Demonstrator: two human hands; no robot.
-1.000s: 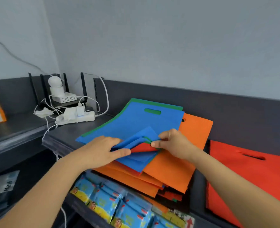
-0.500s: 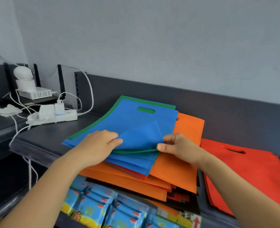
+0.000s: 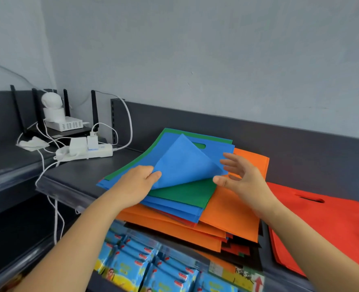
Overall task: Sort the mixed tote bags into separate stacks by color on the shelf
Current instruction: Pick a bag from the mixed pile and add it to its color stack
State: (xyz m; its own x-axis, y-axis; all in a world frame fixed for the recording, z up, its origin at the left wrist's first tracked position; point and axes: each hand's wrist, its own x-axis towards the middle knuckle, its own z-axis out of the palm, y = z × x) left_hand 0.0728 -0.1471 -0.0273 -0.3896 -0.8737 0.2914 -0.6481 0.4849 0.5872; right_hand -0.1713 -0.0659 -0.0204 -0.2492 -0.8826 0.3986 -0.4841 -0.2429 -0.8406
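Note:
A mixed pile of tote bags lies on the dark shelf. The top blue bag has its near corner folded up and back, baring a green bag beneath. More blue bags and orange bags lie lower in the pile. My left hand pinches the folded blue corner at its left edge. My right hand hovers with fingers spread beside the fold's right edge, holding nothing. A separate red stack lies to the right.
A white power strip with plugs and cables, a router and a small white camera stand at the back left of the shelf. Blue snack packets fill the shelf below. A dark back panel runs behind the pile.
The blue bag's corner has been folded much further up and back, exposing the green bag. My right hand has let go of the bags and spread its fingers.

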